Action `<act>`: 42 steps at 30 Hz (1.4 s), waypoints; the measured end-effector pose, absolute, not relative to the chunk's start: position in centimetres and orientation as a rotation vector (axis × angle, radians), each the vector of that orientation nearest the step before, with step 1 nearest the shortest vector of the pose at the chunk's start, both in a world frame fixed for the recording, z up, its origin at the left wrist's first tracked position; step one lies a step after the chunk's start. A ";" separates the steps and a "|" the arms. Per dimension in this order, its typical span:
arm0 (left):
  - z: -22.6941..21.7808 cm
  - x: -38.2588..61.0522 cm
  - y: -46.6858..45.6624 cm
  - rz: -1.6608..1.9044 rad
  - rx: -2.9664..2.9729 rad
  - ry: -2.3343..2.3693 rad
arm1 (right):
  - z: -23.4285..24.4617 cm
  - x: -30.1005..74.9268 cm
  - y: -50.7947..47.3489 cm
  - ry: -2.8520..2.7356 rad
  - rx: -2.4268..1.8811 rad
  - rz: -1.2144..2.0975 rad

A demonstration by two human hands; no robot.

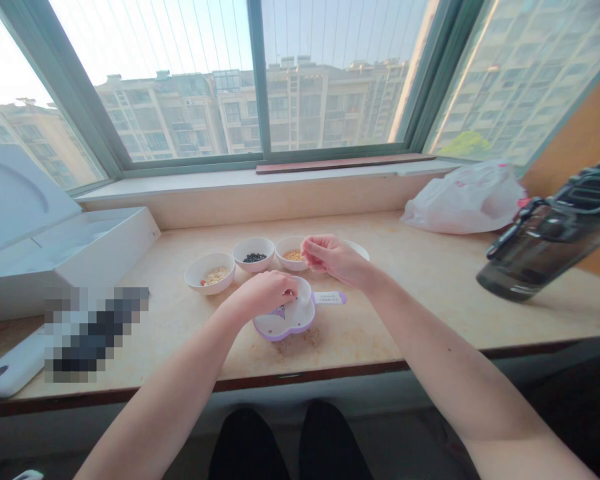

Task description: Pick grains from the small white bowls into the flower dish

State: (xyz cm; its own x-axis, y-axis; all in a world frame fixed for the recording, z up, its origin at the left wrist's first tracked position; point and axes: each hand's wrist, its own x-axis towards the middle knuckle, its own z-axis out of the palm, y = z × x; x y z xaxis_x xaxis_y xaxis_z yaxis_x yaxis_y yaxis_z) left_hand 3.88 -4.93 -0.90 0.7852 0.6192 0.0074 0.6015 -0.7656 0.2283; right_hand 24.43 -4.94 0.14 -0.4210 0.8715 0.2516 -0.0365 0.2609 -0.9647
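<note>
My left hand rests curled over the rim of a purple and white divided dish on the stone counter, fingertips pinched together inside it. My right hand hovers with closed fingers over a white bowl of yellow grains. What either hand pinches is too small to see. To the left stand a white bowl of black beans and a white bowl of pale pieces. Another white dish peeks out behind my right hand. A small purple-edged label lies beside the divided dish.
A white open box sits at the left, with a white flat object near the counter edge. A white plastic bag lies at the back right. A dark water bottle lies tilted at the right. Windows run behind the counter.
</note>
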 end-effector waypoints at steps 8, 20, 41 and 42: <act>-1.9 4.1 -4.9 0.381 2.665 0.889 | 0.5 24.9 -5.1 -1.640 -0.739 1.407; -2.8 3.5 -4.6 0.560 2.486 0.781 | 0.7 25.1 -5.1 -1.661 -0.788 1.424; 0.7 3.5 -5.5 0.677 1.396 0.538 | 0.4 29.0 -2.7 -1.720 -1.711 0.063; 0.9 3.5 -5.6 0.684 1.360 0.533 | 0.6 28.5 -2.8 -1.719 -1.618 0.116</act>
